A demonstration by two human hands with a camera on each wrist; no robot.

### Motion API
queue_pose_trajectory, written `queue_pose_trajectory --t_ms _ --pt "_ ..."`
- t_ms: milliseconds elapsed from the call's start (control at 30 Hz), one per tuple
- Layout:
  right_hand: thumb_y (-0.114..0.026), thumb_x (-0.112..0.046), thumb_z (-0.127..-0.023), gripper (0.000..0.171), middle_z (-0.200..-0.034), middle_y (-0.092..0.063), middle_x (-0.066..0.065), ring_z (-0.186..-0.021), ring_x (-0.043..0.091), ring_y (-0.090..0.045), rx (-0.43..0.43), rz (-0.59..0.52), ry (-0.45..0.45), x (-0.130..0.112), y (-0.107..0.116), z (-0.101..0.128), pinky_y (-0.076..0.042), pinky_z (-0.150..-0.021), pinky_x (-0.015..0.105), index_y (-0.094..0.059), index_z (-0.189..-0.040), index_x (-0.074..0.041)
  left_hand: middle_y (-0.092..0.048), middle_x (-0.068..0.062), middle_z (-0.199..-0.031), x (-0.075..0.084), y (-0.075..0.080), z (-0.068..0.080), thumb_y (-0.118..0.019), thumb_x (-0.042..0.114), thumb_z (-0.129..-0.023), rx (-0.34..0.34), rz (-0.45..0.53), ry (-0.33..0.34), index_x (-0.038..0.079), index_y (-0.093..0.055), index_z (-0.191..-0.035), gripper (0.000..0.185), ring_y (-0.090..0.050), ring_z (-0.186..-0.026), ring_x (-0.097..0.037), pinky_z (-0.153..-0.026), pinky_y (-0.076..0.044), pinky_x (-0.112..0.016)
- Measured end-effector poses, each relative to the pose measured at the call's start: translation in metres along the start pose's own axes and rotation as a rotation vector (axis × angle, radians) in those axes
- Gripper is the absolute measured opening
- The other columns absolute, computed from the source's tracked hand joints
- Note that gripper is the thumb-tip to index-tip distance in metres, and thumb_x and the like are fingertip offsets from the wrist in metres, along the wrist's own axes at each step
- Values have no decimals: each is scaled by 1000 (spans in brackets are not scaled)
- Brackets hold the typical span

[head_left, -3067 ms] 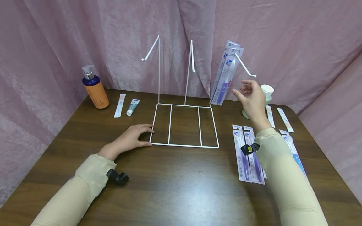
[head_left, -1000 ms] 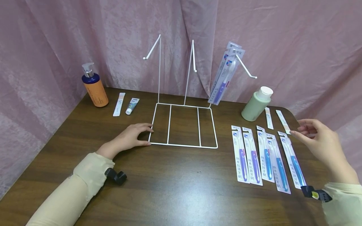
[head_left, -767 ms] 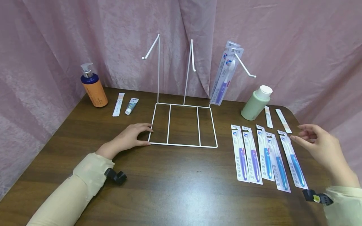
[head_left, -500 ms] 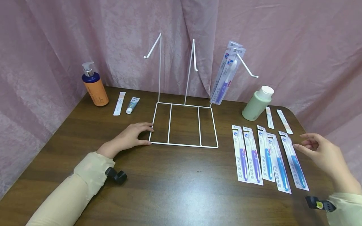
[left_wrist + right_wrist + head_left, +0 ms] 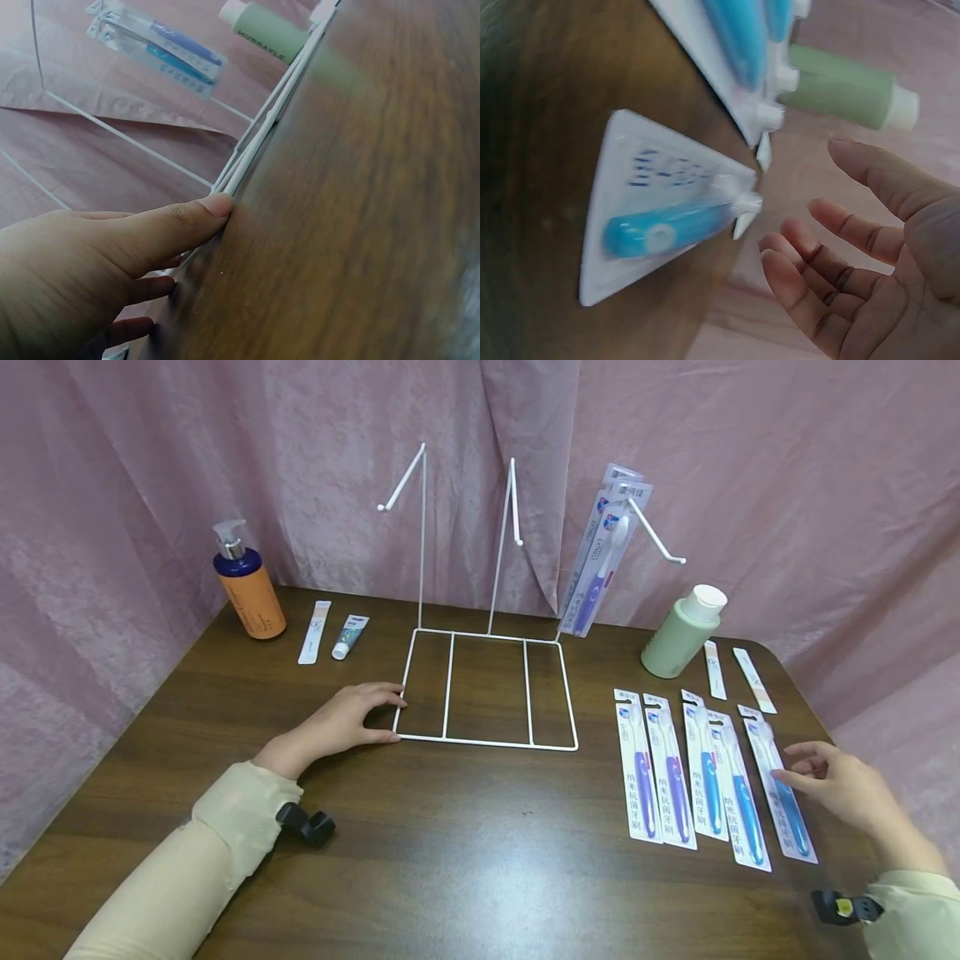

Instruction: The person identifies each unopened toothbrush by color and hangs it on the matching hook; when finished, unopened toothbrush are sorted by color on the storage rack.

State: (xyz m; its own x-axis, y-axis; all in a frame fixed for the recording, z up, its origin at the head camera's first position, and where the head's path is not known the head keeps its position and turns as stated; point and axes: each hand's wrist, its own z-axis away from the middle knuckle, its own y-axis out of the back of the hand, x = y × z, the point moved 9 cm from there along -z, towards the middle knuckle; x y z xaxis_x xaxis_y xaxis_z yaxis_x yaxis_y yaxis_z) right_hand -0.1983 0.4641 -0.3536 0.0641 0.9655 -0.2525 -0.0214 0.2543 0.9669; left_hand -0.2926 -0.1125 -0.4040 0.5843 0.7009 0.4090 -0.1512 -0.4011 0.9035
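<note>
My left hand (image 5: pixel 341 722) rests at the front left corner of a white wire display rack (image 5: pixel 487 743), its thumb (image 5: pixel 214 206) touching the frame and its fingers spread along the left bar. My right hand (image 5: pixel 840 785) is beside the rightmost blue toothbrush in its blister pack (image 5: pixel 787 806); in the right wrist view its relaxed fingers (image 5: pixel 855 225) hold nothing and stand apart from that pack (image 5: pixel 660 225). More packaged toothbrushes lie to its left, blue (image 5: pixel 742 802) and purple (image 5: pixel 641 777). Purple toothbrush packs (image 5: pixel 600 560) hang from the rack's right hook (image 5: pixel 656 531).
A green bottle (image 5: pixel 678 635) with a white cap stands behind the toothbrushes, near two slim sachets (image 5: pixel 753 681). At the back left are an orange pump bottle (image 5: pixel 253 597), a sachet (image 5: pixel 313 633) and a small tube (image 5: pixel 349 637). A pink curtain (image 5: pixel 337 485) hangs behind the table.
My right hand has come away from the hanging packs to the right side of the table, then lowered toward the rightmost blue toothbrush pack. The left hand has stayed on the rack.
</note>
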Motion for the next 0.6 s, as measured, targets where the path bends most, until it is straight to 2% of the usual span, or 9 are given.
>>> queue_pose_trajectory --t_ms 133,367,600 --pt "-67 -36 -89 56 -89 -66 19 -71 13 -53 -48 -9 -29 8 -7 -3 -37 -59 26 -53 -118 11 -51 -17 -142 -1 0 0 -77 32 -80 0 0 -1 7 -63 -121 50 -46 -132 -37 -109 -35 -56" --pt "-67 -38 -88 62 -88 -66 19 -68 14 -57 -100 -20 -58 18 -13 -5 -41 -57 26 -50 -119 12 -51 -17 -142 0 0 0 -77 31 -80 -2 -2 -1 6 -63 -122 50 -46 -132 -38 -109 -35 -56" --pt "-70 -42 -85 72 -87 -64 20 -70 17 -55 -163 -10 -80 25 -22 -8 -42 -57 27 -47 -120 17 -51 -17 -142 0 0 0 -77 31 -80 -2 -8 -4 6 -63 -122 51 -46 -132 -38 -109 -36 -55"
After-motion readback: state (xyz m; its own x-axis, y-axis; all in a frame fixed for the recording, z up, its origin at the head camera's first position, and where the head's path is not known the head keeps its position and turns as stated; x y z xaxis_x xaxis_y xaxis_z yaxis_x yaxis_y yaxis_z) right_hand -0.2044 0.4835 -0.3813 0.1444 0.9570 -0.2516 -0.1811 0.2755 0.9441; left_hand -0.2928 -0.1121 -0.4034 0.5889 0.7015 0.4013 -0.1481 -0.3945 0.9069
